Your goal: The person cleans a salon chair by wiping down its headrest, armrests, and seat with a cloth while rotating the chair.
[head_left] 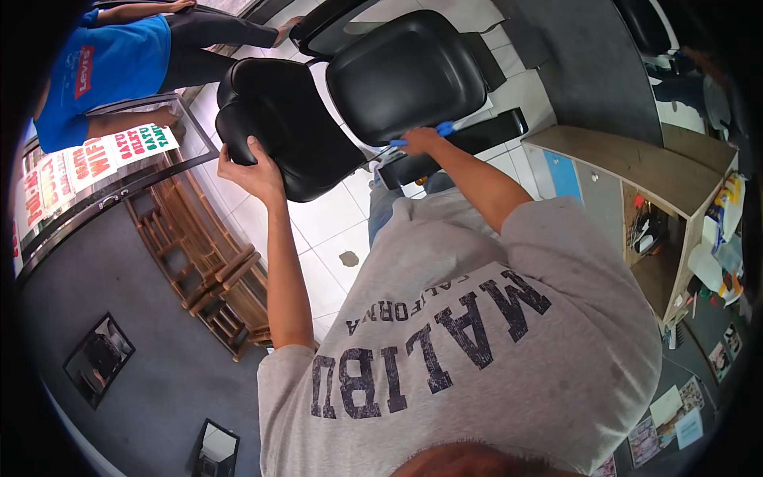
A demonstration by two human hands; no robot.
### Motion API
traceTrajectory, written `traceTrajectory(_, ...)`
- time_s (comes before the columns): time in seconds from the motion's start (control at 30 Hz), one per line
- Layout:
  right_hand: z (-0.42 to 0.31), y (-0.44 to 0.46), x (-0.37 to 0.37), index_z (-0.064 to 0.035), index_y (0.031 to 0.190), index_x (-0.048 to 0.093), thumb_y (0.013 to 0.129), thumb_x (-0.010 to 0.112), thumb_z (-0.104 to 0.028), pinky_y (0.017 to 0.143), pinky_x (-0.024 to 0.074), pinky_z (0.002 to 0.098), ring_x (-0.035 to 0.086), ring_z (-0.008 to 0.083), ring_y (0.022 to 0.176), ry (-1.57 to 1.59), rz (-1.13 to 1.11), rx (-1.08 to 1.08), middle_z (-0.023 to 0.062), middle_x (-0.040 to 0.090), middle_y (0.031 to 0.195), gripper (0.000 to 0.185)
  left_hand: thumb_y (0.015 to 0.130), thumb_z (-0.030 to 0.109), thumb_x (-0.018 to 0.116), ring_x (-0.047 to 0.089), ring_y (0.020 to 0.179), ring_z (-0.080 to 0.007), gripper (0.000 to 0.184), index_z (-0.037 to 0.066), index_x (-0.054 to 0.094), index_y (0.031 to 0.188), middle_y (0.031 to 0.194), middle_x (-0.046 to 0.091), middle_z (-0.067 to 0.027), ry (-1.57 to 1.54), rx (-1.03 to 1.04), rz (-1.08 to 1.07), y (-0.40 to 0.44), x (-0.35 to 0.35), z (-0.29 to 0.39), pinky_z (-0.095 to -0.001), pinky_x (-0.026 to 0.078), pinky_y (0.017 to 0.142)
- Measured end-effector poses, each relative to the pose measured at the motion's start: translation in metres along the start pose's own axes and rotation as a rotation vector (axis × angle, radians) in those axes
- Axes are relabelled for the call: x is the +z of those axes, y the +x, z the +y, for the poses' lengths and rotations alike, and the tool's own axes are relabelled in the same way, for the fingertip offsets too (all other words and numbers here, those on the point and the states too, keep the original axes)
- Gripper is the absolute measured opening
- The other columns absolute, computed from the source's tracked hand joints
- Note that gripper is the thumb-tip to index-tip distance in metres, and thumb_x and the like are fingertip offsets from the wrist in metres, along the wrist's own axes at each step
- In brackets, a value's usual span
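Observation:
My left hand grips the edge of a black padded backrest, thumb on its face and other fingers around the side. The backrest tilts away from the black seat of the same salon chair. My right hand is closed around a blue-handled tool near the seat's front edge. A thin dark shaft seems to run from it toward the lower corner of the backrest; its tip is too small to make out. A black armrest lies just beyond that hand.
Another person in a blue shirt stands at the left beside a glass door with paper signs. A bamboo bench lies left. A wooden cabinet with tools on its shelf stands right. White tiles cover the floor.

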State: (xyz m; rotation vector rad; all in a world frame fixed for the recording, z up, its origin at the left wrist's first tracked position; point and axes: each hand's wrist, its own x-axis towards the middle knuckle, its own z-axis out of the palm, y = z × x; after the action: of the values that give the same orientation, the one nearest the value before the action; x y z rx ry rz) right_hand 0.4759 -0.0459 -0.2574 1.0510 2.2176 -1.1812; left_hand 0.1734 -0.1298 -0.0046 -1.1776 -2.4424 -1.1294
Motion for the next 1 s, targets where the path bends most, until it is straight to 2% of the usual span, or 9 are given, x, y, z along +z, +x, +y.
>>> traceTrajectory(0.13,0.005,-0.008,-0.008,-0.0151,0.130,0.078,0.099,0.065,-0.060,0.112,0.0507,0.0492,0.067,0.0407,0.130,0.104,-0.137,-0.252,0.0182,0.073,0.136,0.056,0.102,0.039,0.074,0.048,0.131,-0.0404,0.067,-0.010,0.049,0.140,0.133,0.047,-0.0252,-0.027,0.008,-0.009,0.000,0.000,-0.009,-0.0507,0.038,0.119)
traceTrajectory(0.3,0.056,0.007,-0.052,-0.0130,0.130,0.078,0.097,0.064,-0.059,0.109,0.0535,0.0496,0.070,0.0381,0.126,-0.141,-0.238,0.038,0.0187,0.075,0.133,0.058,0.103,0.037,0.075,0.049,0.131,-0.0401,0.064,-0.011,0.051,0.138,0.132,0.048,-0.0254,-0.018,0.001,-0.008,0.000,-0.003,-0.005,-0.0513,0.038,0.118)
traceTrajectory(0.43,0.079,0.018,-0.062,-0.0112,0.129,0.078,0.096,0.064,-0.057,0.108,0.0543,0.0506,0.071,0.0362,0.126,-0.173,-0.138,0.148,0.0186,0.075,0.133,0.058,0.103,0.038,0.074,0.049,0.131,-0.0399,0.063,-0.009,0.051,0.138,0.132,0.048,-0.0247,-0.004,-0.005,-0.014,0.000,-0.002,-0.006,-0.0514,0.038,0.118)
traceTrajectory(0.5,0.072,0.029,-0.054,-0.0104,0.129,0.078,0.096,0.065,-0.054,0.109,0.0541,0.0507,0.071,0.0356,0.126,-0.051,-0.089,0.116,0.0180,0.075,0.134,0.056,0.103,0.038,0.074,0.049,0.131,-0.0399,0.063,-0.008,0.052,0.138,0.132,0.048,-0.0244,-0.008,-0.014,-0.015,0.000,-0.002,-0.004,-0.0515,0.038,0.118)
traceTrajectory(0.6,0.028,0.027,-0.027,-0.0110,0.129,0.079,0.097,0.067,-0.050,0.109,0.0539,0.0506,0.070,0.0369,0.128,-0.274,0.018,0.032,0.0168,0.073,0.138,0.052,0.103,0.038,0.075,0.050,0.130,-0.0397,0.062,-0.008,0.052,0.137,0.133,0.048,-0.0239,-0.002,-0.019,-0.020,0.002,-0.002,-0.004,-0.0514,0.038,0.118)
traceTrajectory(0.7,0.004,0.050,0.022,-0.0125,0.129,0.078,0.098,0.067,-0.044,0.110,0.0540,0.0506,0.069,0.0358,0.130,-0.194,-0.170,0.077,0.0168,0.072,0.139,0.046,0.103,0.036,0.075,0.050,0.129,-0.0394,0.058,-0.007,0.053,0.136,0.133,0.048,-0.0235,0.007,-0.011,-0.020,0.000,-0.005,-0.004,-0.0511,0.038,0.117)
traceTrajectory(0.9,-0.013,0.083,0.042,-0.0095,0.138,0.072,0.100,0.061,-0.031,0.109,0.0552,0.0508,0.068,0.0380,0.131,0.037,-0.007,0.307,0.0189,0.070,0.142,0.046,0.104,0.033,0.075,0.051,0.128,-0.0389,0.053,-0.005,0.055,0.134,0.132,0.049,-0.0228,0.052,0.024,-0.011,0.004,-0.002,-0.003,-0.0497,0.039,0.115)
traceTrajectory(0.97,-0.043,0.084,0.043,-0.0083,0.132,0.075,0.098,0.061,-0.029,0.107,0.0566,0.0501,0.071,0.0366,0.127,-0.108,-0.046,0.274,0.0206,0.072,0.139,0.042,0.104,0.033,0.075,0.051,0.128,-0.0387,0.053,-0.005,0.055,0.134,0.132,0.049,-0.0228,0.062,0.025,-0.013,0.004,-0.003,-0.001,-0.0493,0.039,0.115)
traceTrajectory(1.0,-0.054,0.087,0.053,-0.0081,0.127,0.078,0.098,0.061,-0.029,0.107,0.0567,0.0496,0.072,0.0362,0.125,-0.078,-0.094,0.225,0.0212,0.073,0.135,0.039,0.103,0.026,0.076,0.049,0.130,-0.0365,0.049,-0.005,0.053,0.134,0.132,0.049,-0.0204,0.051,0.011,-0.026,0.003,-0.004,-0.001,-0.0480,0.036,0.116)
